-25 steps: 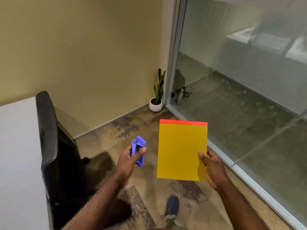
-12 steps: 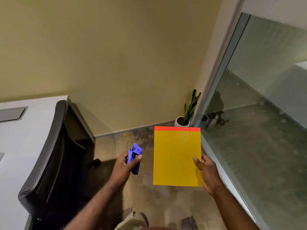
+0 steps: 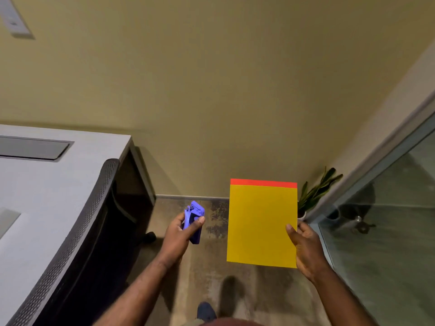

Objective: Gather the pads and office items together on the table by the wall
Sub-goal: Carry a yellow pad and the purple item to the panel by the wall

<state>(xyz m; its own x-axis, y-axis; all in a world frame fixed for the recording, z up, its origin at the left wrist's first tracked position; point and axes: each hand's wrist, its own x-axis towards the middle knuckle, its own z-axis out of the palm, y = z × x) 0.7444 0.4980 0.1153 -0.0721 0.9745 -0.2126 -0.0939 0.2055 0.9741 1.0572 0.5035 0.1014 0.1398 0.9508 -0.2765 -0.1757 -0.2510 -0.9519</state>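
Carrying two things, one in each hand, over the floor (image 3: 235, 290), not yet at the table (image 3: 47, 184).

Left hand (image 3: 181, 234) wrapped round a small purple stapler (image 3: 195, 220), thumb pressed on its side, other fingers curled behind. Held tight like that most likely so as not to drop it while walking. Long side of the stapler running nearly up and down, top end tipped a bit to the right and away, pointing toward the wall (image 3: 211, 90). Could be a hole punch instead; too small to tell for sure.

Right hand (image 3: 306, 245) pinching a yellow pad (image 3: 261, 224) at its lower right edge, thumb on the front, fingers hidden behind. Gripped by one corner, so a bit floppy there, probably fine for a short walk. Pad held almost flat to the eyes, front face showing. Long side up and down, red strip at the top, pointing up and away toward the wall.

Both things out in front, near each other but not touching, stapler to the left of the pad.

Table off to the left, touching the wall, with a black chair (image 3: 77, 231) pushed up beside it. Small plant (image 3: 315, 194) in the corner, partly behind the pad, next to a glass wall (image 3: 388, 231).

Next, probably: turn left, reach past the chair, and lay both things down on the table.
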